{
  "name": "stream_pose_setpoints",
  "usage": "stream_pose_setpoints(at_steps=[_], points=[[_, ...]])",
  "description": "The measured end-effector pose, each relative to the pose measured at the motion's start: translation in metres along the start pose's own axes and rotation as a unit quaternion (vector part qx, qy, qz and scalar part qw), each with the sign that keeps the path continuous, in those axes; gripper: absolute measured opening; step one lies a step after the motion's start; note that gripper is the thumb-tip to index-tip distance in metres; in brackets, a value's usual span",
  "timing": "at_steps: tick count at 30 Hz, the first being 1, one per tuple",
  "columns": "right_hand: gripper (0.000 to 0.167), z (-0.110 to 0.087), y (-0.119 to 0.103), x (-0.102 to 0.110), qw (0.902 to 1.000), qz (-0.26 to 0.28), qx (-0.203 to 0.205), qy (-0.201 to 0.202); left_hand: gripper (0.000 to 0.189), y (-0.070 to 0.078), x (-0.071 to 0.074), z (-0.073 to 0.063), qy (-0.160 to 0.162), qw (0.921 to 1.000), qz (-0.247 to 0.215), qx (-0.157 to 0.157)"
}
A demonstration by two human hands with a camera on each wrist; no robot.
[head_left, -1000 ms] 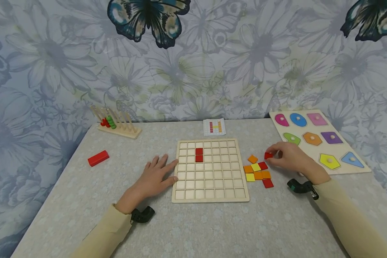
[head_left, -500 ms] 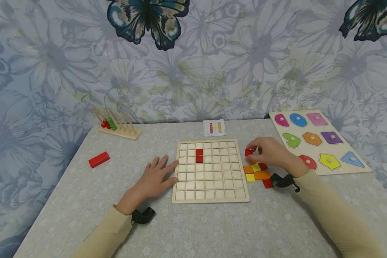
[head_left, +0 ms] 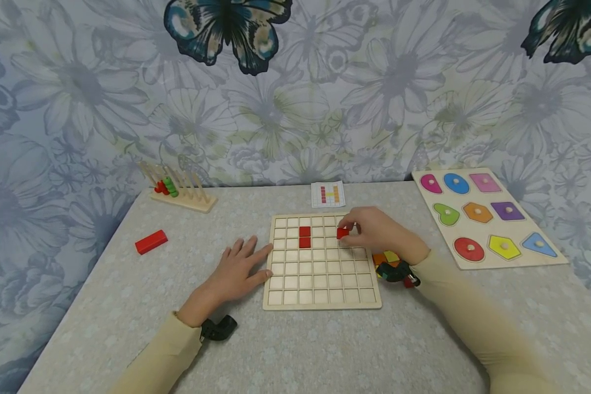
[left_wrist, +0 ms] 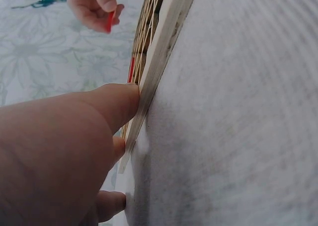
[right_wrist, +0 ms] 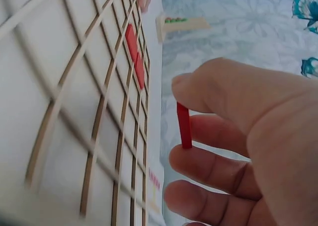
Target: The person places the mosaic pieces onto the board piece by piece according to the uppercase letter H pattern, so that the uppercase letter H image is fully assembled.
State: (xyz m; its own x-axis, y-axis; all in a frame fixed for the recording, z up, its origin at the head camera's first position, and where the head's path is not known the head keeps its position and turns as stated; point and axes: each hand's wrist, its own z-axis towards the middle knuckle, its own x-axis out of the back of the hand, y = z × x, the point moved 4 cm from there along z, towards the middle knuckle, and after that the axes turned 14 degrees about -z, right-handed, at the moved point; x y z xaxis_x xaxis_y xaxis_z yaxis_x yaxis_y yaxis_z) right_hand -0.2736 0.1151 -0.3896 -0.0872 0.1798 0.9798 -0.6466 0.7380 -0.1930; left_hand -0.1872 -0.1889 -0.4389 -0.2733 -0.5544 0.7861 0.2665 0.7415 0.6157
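A wooden grid board [head_left: 321, 298] lies in the middle of the table, with two red tiles [head_left: 305, 237] set one below the other in its upper left part. My right hand [head_left: 378, 232] pinches another red tile [right_wrist: 184, 125] between thumb and fingers, above the board's upper right cells. The right wrist view shows that tile standing edge-on, apart from the grid. With fingers spread, my left hand [head_left: 236, 271] rests at the board's left edge; its thumb [left_wrist: 119, 102] touches the frame in the left wrist view.
Orange, yellow and red tiles [head_left: 390, 256] lie right of the board, partly hidden by my right wrist. A pattern card [head_left: 328, 194] lies behind it. A shape puzzle [head_left: 482, 232] stands right; a peg stand [head_left: 184, 201] and a red block [head_left: 151, 242] are left.
My right hand has carried the red tile leftward from beside the loose tiles to over the board. The left hand has stayed at the board's edge.
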Motion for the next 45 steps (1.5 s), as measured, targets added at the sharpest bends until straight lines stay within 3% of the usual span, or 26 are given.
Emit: stream_pose_setpoints(at_steps=[10,21,45], points=[[0.020,0.022,-0.024,-0.007,0.9986,0.001,0.050,0.014,0.061,-0.001,-0.001,0.000,-0.004,1.0000,-0.003,0.007],[0.023,0.032,-0.034,-0.013,0.9964,0.008,0.081,0.023,0.061,-0.003,-0.001,0.000,0.002,1.0000,-0.004,0.000],[0.025,0.035,-0.043,-0.024,0.9970,0.036,0.068,0.010,0.062,-0.004,-0.001,0.002,-0.001,1.0000,-0.002,0.004]])
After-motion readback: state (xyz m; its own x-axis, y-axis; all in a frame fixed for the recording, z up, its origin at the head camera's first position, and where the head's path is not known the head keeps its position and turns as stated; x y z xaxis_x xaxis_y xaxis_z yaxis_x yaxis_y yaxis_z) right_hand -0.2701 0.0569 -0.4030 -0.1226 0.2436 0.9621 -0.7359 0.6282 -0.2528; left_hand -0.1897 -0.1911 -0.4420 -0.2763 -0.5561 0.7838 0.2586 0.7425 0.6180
